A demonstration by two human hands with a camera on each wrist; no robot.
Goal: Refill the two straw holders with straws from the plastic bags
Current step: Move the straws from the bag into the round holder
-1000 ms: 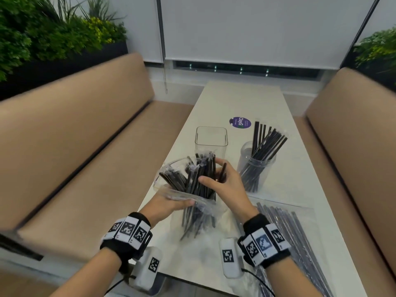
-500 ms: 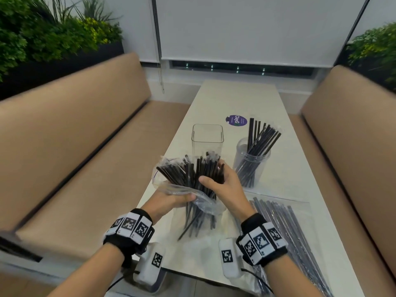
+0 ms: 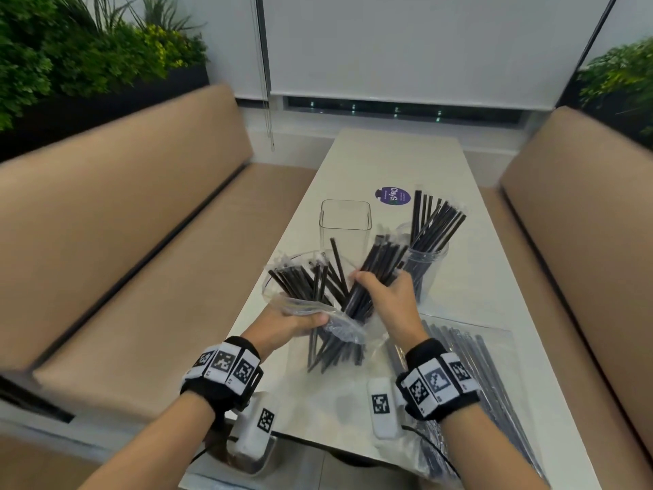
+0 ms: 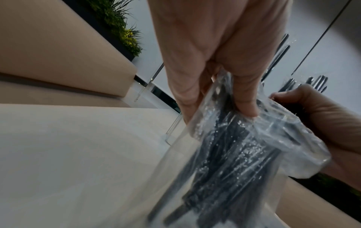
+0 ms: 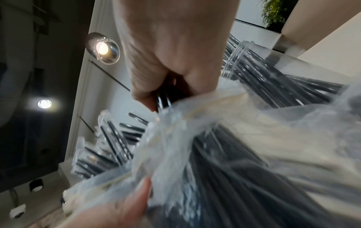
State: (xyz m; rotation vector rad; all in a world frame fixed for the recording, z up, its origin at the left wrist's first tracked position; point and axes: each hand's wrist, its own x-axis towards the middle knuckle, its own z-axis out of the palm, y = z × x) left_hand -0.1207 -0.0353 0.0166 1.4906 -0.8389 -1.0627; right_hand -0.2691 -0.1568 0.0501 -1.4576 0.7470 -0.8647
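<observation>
My left hand (image 3: 300,321) grips a clear plastic bag (image 3: 339,323) of black wrapped straws above the table's near end; the left wrist view shows its fingers pinching the bag's (image 4: 244,146) mouth. My right hand (image 3: 381,291) holds a bundle of black straws (image 3: 380,263) half drawn out of the bag and leaning right. Just behind stands an empty square clear holder (image 3: 345,224). To its right, a round clear holder (image 3: 425,267) has several black straws in it. The right wrist view shows my fist around the straws (image 5: 164,98), with the round holder (image 5: 240,60) beyond.
A second flat bag of straws (image 3: 470,376) lies on the white table (image 3: 395,160) at the near right. A purple round sticker (image 3: 392,196) sits behind the holders. Tan benches (image 3: 141,206) run along both sides, with plants behind them.
My right hand has closed on a bundle of straws and pulled it up and to the right, partly out of the bag. The left hand holds the bag in the same spot.
</observation>
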